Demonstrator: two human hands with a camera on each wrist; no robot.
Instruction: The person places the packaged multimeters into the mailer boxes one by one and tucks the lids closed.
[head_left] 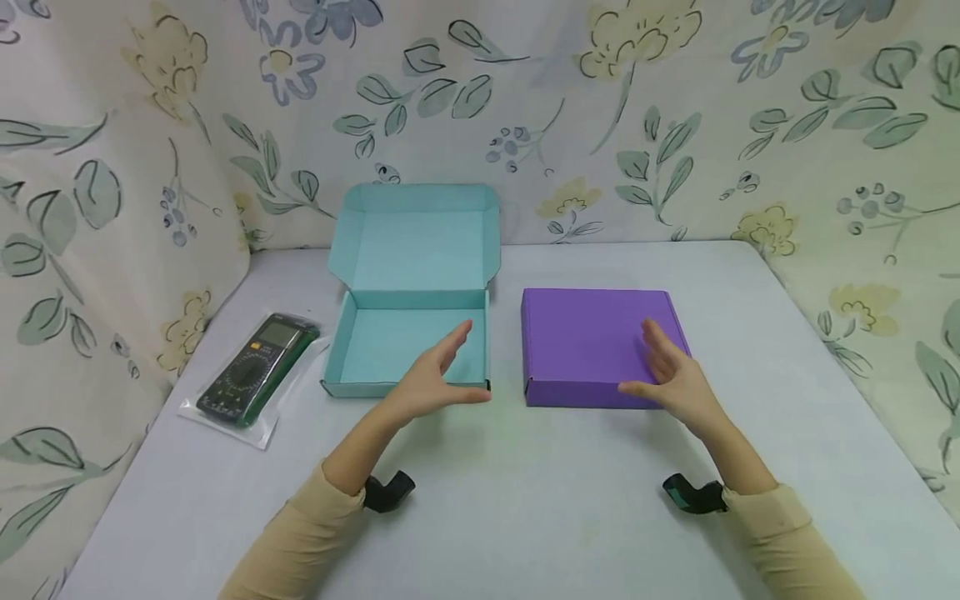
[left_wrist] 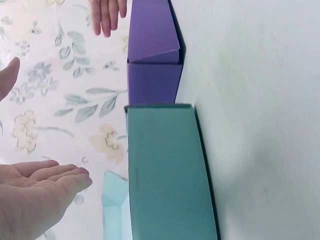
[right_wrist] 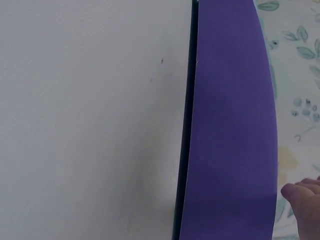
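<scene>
In the head view an opened teal box (head_left: 408,342) stands with its lid (head_left: 420,237) raised at the back, its inside bare. My left hand (head_left: 431,379) hovers over its front right part, fingers extended and thumb apart, holding nothing. To the right lies a closed purple box (head_left: 592,333); my right hand (head_left: 675,379) is above its front right corner, fingers extended, also holding nothing. The left wrist view shows the front wall of the teal box (left_wrist: 167,170) beside the purple box (left_wrist: 154,82). In the right wrist view, fingertips (right_wrist: 305,195) show beside the purple box (right_wrist: 230,120).
A black and green multimeter (head_left: 258,367) in a clear plastic bag lies left of the teal box. Both boxes rest on a white table (head_left: 525,517). A flowered cloth (head_left: 555,125) hangs behind and at the sides. A dark strap piece shows at each wrist.
</scene>
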